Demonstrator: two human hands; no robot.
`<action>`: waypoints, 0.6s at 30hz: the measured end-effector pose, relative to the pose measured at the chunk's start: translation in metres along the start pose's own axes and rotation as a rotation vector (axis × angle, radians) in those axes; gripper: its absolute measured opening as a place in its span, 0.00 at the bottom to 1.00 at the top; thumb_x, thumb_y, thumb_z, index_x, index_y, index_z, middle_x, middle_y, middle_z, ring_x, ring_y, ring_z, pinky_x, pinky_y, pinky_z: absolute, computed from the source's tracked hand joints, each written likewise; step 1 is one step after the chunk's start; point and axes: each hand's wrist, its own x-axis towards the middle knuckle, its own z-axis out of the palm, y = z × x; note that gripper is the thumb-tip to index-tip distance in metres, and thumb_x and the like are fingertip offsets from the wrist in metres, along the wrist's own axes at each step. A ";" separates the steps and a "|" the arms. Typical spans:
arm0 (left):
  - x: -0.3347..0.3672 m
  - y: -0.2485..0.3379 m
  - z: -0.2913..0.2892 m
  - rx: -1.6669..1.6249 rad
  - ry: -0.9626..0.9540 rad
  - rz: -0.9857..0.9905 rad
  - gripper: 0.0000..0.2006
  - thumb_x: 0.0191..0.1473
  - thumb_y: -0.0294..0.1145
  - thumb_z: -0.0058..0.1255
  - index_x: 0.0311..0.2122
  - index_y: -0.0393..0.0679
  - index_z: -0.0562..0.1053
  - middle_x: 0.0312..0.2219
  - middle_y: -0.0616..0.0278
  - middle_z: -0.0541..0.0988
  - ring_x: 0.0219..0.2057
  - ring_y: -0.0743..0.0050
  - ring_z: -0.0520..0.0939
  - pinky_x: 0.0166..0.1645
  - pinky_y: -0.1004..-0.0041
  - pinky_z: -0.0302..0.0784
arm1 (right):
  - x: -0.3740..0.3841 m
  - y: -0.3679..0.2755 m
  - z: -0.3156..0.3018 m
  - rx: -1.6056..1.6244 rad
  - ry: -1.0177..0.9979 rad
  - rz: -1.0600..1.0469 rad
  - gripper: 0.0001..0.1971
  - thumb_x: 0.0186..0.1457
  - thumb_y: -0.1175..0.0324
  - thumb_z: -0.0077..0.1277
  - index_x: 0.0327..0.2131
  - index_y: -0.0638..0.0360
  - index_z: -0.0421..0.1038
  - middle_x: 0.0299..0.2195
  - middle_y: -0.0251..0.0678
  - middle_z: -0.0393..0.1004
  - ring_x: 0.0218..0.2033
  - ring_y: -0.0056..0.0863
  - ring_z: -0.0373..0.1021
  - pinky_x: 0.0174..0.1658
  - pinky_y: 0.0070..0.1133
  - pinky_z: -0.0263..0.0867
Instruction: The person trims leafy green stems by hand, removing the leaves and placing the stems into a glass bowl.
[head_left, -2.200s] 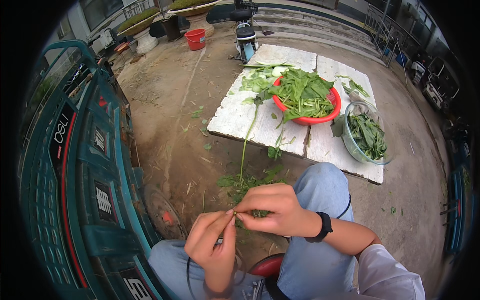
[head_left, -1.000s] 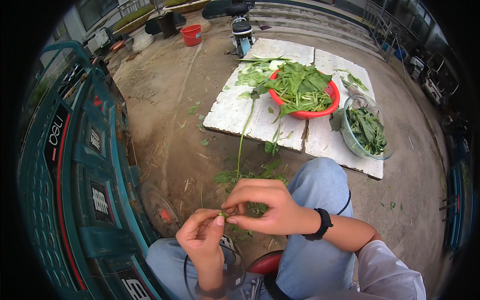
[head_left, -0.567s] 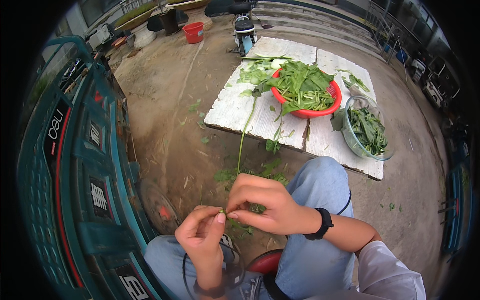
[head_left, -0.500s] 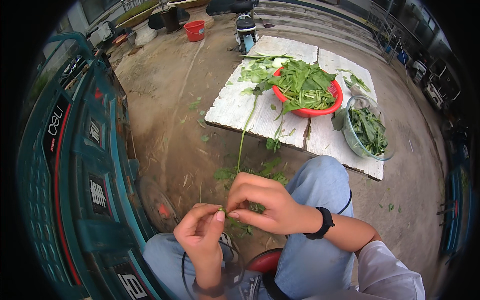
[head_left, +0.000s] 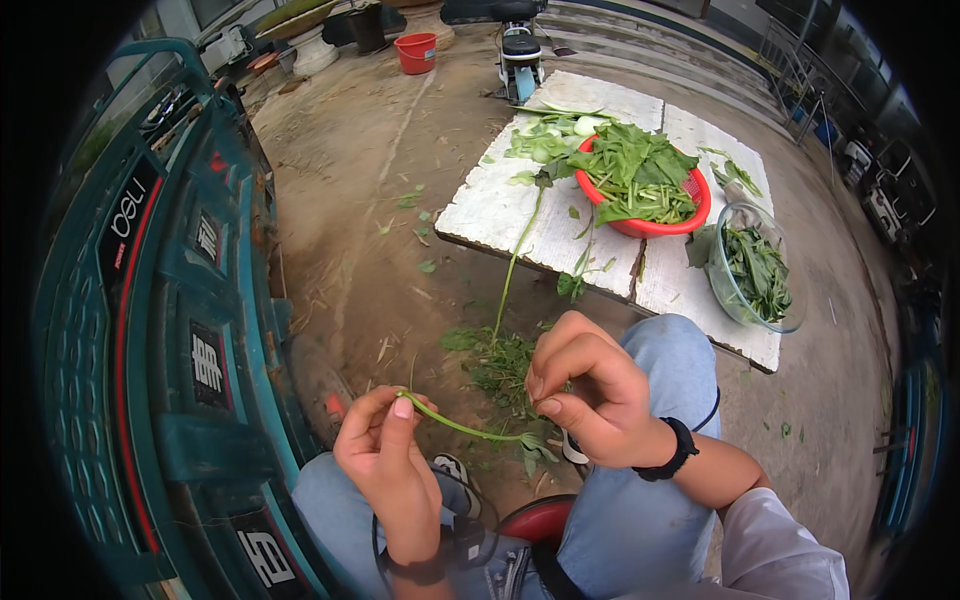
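Between the thumb and fingers of my left hand (head_left: 388, 450), low in the middle, is one end of a thin green stem (head_left: 455, 425). It curves off to the right and finishes in a small leaf tuft (head_left: 535, 450). My right hand (head_left: 590, 395) is held apart, above and right of that tuft, its thumb and fingers pinched together. Whatever they grip, if anything, is too small to make out. Beyond, a red plastic colander (head_left: 645, 229) heaped with leafy greens (head_left: 645, 165) stands on a white table (head_left: 490, 205), beside a glass bowl (head_left: 722, 285) of darker leaves (head_left: 755, 270).
A long vine stem (head_left: 512, 268) trails off the table's near edge toward a heap of green trimmings (head_left: 505, 375) on the ground. A teal cargo vehicle (head_left: 175, 350) borders the left side. Further back are a red bucket (head_left: 416, 55) and a scooter (head_left: 520, 60).
My right hand has drawn away from my left, to the right and upward. The stem in my left hand now shows along its length. The whole view has shifted slightly.
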 end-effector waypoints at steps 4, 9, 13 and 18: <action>0.005 -0.002 -0.005 -0.017 0.047 0.001 0.08 0.56 0.21 0.53 0.40 0.29 0.73 0.29 0.56 0.79 0.32 0.69 0.81 0.41 0.71 0.77 | -0.002 0.005 0.001 0.235 0.242 -0.021 0.06 0.62 0.73 0.49 0.38 0.62 0.64 0.37 0.38 0.64 0.30 0.23 0.66 0.35 0.20 0.66; 0.007 -0.002 -0.008 -0.024 0.048 0.012 0.08 0.56 0.22 0.53 0.40 0.29 0.73 0.29 0.57 0.78 0.33 0.69 0.80 0.41 0.71 0.77 | 0.011 0.009 -0.020 0.206 0.449 0.033 0.06 0.64 0.71 0.47 0.39 0.62 0.64 0.37 0.38 0.69 0.28 0.23 0.68 0.35 0.20 0.67; 0.004 0.001 -0.003 0.005 0.009 0.004 0.07 0.55 0.21 0.53 0.39 0.29 0.73 0.29 0.56 0.78 0.31 0.69 0.80 0.41 0.71 0.76 | 0.013 0.014 -0.030 -0.172 0.152 0.185 0.06 0.61 0.71 0.50 0.37 0.65 0.72 0.32 0.37 0.75 0.29 0.24 0.70 0.36 0.21 0.67; -0.005 0.002 0.008 0.033 -0.109 0.000 0.05 0.54 0.18 0.54 0.37 0.29 0.74 0.30 0.55 0.78 0.30 0.69 0.80 0.39 0.72 0.77 | 0.009 0.006 -0.020 -0.276 -0.100 0.150 0.04 0.52 0.74 0.59 0.32 0.62 0.76 0.27 0.36 0.75 0.31 0.30 0.70 0.36 0.24 0.65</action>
